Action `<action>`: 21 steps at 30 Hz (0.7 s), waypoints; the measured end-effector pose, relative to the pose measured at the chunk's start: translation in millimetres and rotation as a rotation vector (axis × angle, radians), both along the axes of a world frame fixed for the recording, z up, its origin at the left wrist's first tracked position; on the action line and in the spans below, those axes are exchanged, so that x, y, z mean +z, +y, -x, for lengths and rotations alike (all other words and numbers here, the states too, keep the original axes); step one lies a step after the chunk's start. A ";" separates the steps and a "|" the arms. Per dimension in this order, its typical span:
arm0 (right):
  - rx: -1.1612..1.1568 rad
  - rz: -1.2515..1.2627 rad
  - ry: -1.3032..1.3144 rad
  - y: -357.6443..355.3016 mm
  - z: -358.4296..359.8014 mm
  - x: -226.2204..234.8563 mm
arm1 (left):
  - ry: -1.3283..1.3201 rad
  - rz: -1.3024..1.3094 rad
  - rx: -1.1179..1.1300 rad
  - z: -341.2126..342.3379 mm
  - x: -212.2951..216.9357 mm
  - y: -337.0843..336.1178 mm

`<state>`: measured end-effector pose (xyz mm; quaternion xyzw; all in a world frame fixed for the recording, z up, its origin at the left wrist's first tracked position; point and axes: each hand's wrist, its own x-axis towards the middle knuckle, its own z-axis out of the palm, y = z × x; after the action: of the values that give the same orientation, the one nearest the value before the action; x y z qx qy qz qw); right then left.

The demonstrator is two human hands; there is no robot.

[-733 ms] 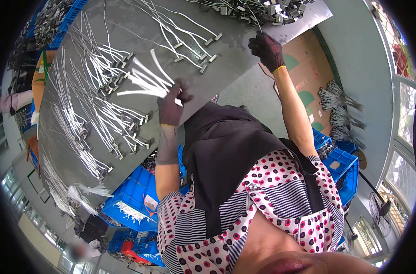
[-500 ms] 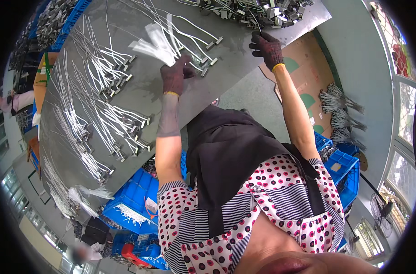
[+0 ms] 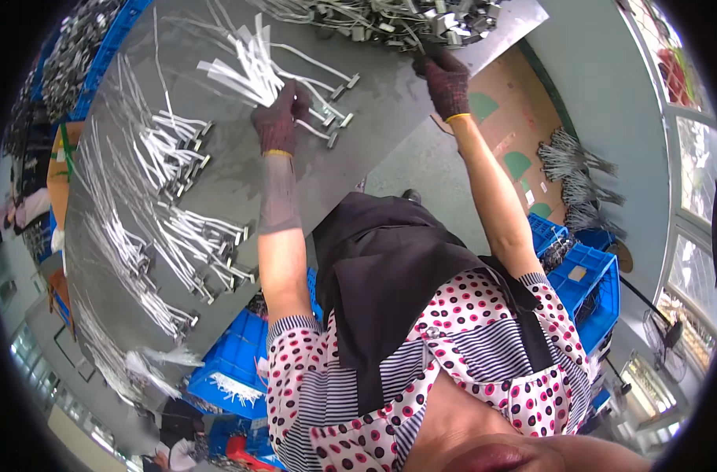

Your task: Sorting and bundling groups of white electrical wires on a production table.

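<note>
Now we're mid-sort: gloved left hand [image 3: 278, 119] fingers closed on bunch of white flat strips [image 3: 244, 67]; right hand [image 3: 446, 77] fingers grip one metal-tipped piece from pile [image 3: 390, 17] on grey tabletop [image 3: 240, 181]. Next, we reckon, add it to bunch w/ tips aligned.

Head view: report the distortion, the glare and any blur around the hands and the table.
Head view: fisheye bends the grey table edge strongly and leaves a black rim around the frame; bright daylight washes out the windows at right; the white strips in the left hand look overexposed and slightly smeared; the right hand at the pile of metal parts is fairly sharp.
</note>
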<state>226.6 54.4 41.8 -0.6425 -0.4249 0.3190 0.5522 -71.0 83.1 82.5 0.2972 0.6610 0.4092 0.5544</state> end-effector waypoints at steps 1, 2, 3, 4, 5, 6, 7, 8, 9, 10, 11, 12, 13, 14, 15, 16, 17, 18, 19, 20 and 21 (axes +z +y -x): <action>0.016 0.023 0.058 0.4 2.1 0.6 | -0.109 -0.082 -0.022 -7.2 1.6 -10.2; 0.029 0.045 0.115 -1.6 3.1 1.5 | -0.219 -0.163 -0.046 -15.7 -5.7 -15.7; 0.036 0.044 0.192 -2.7 11.7 8.4 | -0.363 -0.039 -0.090 -17.2 -34.8 -18.4; 0.035 0.046 0.268 -8.3 15.1 14.3 | -0.300 -0.234 -0.226 -28.3 -40.6 -26.5; 0.026 0.043 0.261 -16.3 13.5 22.6 | -0.441 -0.082 -0.162 -46.4 -47.0 -28.5; 0.015 0.079 0.205 -25.2 12.5 31.2 | -0.576 0.071 -0.099 -69.1 -39.5 -31.6; 0.010 0.115 0.152 -34.6 13.3 37.1 | -0.577 0.068 -0.105 -85.9 -40.7 -34.3; 0.006 0.110 0.151 -47.2 12.1 40.9 | -0.618 0.077 -0.115 -102.4 -44.8 -35.1; 0.022 0.153 0.105 -64.6 7.4 42.6 | -0.659 0.089 -0.121 -116.8 -49.6 -36.7; 0.037 0.196 0.060 -85.2 0.4 43.1 | -0.660 0.090 -0.122 -130.5 -53.9 -38.3; 0.050 0.238 0.009 -110.2 -8.6 36.5 | -0.706 0.093 -0.129 -143.7 -57.8 -40.0; 0.061 0.276 -0.040 -137.6 -17.6 27.9 | -0.751 0.095 -0.139 -154.2 -58.0 -41.8; 0.087 0.402 -0.046 -166.3 -20.4 22.8 | -0.731 0.091 -0.160 -157.7 -56.4 -42.7; 0.117 0.530 -0.056 -201.1 -25.9 20.2 | -0.731 0.092 -0.168 -162.7 -56.4 -44.8; 0.104 0.621 -0.002 -238.0 -32.4 9.8 | -0.818 0.105 -0.162 -167.3 -57.5 -48.6; 0.094 0.711 0.050 -274.8 -41.1 -2.3 | -0.907 0.118 -0.151 -172.8 -58.8 -52.0; 0.048 0.725 0.100 -312.6 -48.7 -14.3 | -0.972 0.166 -0.142 -175.8 -61.7 -54.7; 0.002 0.742 0.147 -344.3 -52.0 -16.8 | -0.970 0.171 -0.142 -177.9 -62.0 -55.7; -0.040 0.795 0.137 -364.5 -50.4 -7.1 | -0.939 0.201 -0.132 -178.5 -64.0 -56.6; -0.071 0.848 0.129 -378.8 -48.1 3.1 | -0.902 0.226 -0.113 -174.1 -64.8 -58.9; -0.090 0.850 0.135 -396.8 -45.5 7.4 | -0.914 0.154 -0.139 -178.4 -60.7 -60.8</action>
<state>272.1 -342.3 49.2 -0.8085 -0.1902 0.4824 0.2784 107.4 22.4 21.8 0.0879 0.3559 0.4099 0.8352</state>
